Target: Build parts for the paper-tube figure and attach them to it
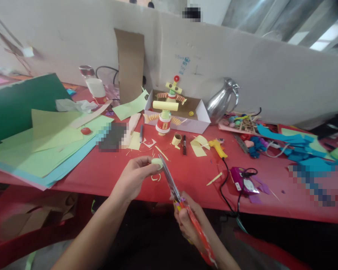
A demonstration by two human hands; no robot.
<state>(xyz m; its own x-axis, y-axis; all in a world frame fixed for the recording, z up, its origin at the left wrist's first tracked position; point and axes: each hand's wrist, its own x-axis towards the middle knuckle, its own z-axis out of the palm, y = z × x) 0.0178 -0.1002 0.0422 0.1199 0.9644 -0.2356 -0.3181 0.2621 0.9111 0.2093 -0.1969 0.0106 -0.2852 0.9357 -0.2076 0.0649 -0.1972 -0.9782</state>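
Paper figure table centre; paper stack at 9 o'clock, jug at 2, glue gun at 4.

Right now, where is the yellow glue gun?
In the head view, the yellow glue gun lies on the red table, right of centre, between curled yellow paper pieces on its left and a purple packet nearer the table edge.

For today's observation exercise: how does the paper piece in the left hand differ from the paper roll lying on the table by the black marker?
The paper piece is pale green; the paper roll is tan-yellow. The piece is held in the air by the left hand, with the scissors at it; the roll rests untouched on the red table beside the marker. Both are small, curled bits of paper.
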